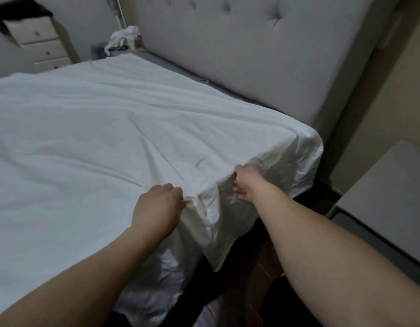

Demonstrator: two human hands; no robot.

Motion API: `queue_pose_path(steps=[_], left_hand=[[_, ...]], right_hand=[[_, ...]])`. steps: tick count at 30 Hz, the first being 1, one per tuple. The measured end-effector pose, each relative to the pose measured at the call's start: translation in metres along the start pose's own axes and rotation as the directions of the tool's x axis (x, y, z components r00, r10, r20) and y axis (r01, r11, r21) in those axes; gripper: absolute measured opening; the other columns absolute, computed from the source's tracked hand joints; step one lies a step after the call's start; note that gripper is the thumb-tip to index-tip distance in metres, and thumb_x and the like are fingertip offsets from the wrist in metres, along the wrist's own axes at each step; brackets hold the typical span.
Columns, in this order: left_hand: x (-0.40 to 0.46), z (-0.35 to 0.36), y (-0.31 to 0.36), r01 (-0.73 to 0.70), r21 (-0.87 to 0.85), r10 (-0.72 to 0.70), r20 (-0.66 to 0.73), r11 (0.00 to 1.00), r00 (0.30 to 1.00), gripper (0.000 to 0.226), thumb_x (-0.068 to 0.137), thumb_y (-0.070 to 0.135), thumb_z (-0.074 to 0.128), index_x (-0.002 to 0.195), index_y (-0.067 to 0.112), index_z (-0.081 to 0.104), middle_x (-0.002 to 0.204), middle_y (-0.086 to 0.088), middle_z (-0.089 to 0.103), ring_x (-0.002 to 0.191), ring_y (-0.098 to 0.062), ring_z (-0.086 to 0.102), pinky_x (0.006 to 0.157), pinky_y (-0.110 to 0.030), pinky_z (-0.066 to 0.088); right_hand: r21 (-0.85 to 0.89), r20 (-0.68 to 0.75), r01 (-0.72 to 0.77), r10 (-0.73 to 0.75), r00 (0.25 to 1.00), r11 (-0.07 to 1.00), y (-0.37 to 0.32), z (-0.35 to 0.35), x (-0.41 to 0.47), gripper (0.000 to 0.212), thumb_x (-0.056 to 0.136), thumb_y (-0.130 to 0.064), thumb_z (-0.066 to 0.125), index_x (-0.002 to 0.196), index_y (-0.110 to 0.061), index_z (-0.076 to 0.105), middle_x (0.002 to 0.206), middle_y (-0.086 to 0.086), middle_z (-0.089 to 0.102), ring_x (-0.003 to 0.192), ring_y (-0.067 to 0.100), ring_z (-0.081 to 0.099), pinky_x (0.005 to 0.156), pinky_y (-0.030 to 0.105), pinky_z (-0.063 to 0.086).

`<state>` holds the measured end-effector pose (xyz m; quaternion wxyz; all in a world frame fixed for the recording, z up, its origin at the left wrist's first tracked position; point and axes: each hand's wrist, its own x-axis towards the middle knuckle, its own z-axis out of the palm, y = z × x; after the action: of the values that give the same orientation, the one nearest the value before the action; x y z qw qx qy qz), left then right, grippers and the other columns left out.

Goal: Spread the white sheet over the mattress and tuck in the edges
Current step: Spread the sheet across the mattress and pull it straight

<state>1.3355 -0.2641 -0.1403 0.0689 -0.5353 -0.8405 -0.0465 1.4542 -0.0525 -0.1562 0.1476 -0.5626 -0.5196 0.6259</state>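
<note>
Two hands at the near side of the bed. Left hand (157, 204) clenched on a fold of the white sheet (91, 138) at the top edge of the mattress (171, 64); right hand (245, 182) just beside it, fingers curled into the overhang below the edge. Sheet spread across the mattress, creased toward both hands, long axis running from the headboard (239, 48) down and left out of view. Near corner draped, loose flap hanging toward the dark floor (256, 267). Grey strip of bare mattress along the headboard. Grey table (393, 185) close on the right. Chest of drawers (39, 43) with dark clothing (17, 10) on top at the far left; crumpled bag (124, 37) by the far corner.
</note>
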Motion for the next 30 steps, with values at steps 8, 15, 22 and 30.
queue_pose_path(steps=[8, 15, 22, 30], left_hand=[[0.011, 0.0, -0.013, 0.021, -0.186, -0.006, 0.082, 0.982, 0.997, 0.027, 0.099, 0.044, 0.058, 0.09, 0.021, 0.066, 0.084, 0.003, 0.061, 0.078, -0.023, 0.059, 0.066, -0.038, 0.049], [0.012, -0.038, -0.016, -0.058, -0.11, 0.109, 0.536, 0.992, 0.837, 0.02, 0.098, 0.047, 0.062, 0.09, 0.029, 0.062, 0.081, 0.012, 0.059, 0.085, -0.015, 0.058, 0.071, -0.031, 0.042], [-0.008, -0.047, -0.013, -0.074, 0.031, 0.033, 0.675, 0.997, 0.737, 0.034, 0.095, 0.04, 0.062, 0.068, 0.018, 0.061, 0.069, 0.004, 0.062, 0.066, -0.016, 0.057, 0.059, -0.03, 0.039], [0.001, -0.028, -0.001, 0.068, -0.146, -0.049, 0.131, 0.987, 0.99, 0.032, 0.1, 0.05, 0.052, 0.116, 0.026, 0.064, 0.109, 0.005, 0.063, 0.097, -0.019, 0.061, 0.078, -0.037, 0.054]], right_hand=[[-0.037, 0.038, 0.031, -0.029, 0.999, 0.999, -0.004, -0.005, 0.014, 0.022, 0.107, -0.024, 0.035, 0.098, -0.023, 0.055, 0.073, -0.004, 0.053, 0.061, 0.011, 0.055, 0.063, 0.027, 0.044], [-0.253, -0.032, 0.103, -0.115, 0.993, 0.962, 0.002, -0.029, 0.016, 0.019, 0.097, -0.027, 0.045, 0.083, -0.017, 0.053, 0.064, 0.003, 0.052, 0.051, 0.015, 0.057, 0.058, 0.024, 0.041], [-0.519, 0.108, 0.078, -0.025, 0.994, 0.851, 0.016, -0.024, 0.0, 0.023, 0.095, -0.022, 0.045, 0.076, -0.015, 0.054, 0.058, 0.004, 0.053, 0.056, 0.022, 0.062, 0.06, 0.026, 0.04], [-0.716, -0.032, 0.048, -0.101, 0.994, 0.697, 0.017, -0.045, 0.009, 0.042, 0.103, -0.026, 0.038, 0.095, -0.001, 0.071, 0.08, 0.011, 0.074, 0.069, 0.028, 0.068, 0.066, 0.032, 0.049]])
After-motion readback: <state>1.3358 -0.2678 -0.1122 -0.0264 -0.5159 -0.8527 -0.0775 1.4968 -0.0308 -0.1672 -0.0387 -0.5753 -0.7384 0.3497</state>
